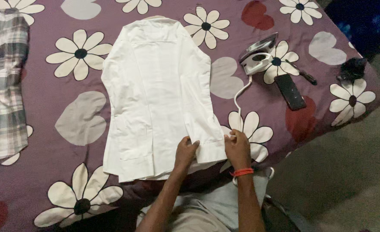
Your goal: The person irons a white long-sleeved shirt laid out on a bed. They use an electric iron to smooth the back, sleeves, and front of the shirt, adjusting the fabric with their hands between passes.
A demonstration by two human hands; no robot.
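Head camera, looking down: a white shirt (157, 94) lies flat, back side up, on a bed covered by a purple sheet (48, 99) printed with large white daisies and pale and red hearts. The shirt sits in the middle of the bed, collar end far from the person, hem nearest.

The left hand (185, 152) rests on the hem, fingers curled down and pinching the cloth. The right hand (238, 148), with a red thread band at the wrist, closes its fingers on the hem's right corner, where a folded-in sleeve ends. Both hands touch the same lower edge, near each other.

To do this well, I judge the hem should be drawn taut and level with even pull from both hands, so the thin cotton lies smooth without new creases.

An iron (257, 56) stands tilted on its heel to the right, its white cord (238, 96) trailing towards the right hand. A dark flat phone (290, 91) lies just beside it. A soft checked cloth (3, 86) lies at the far left edge.
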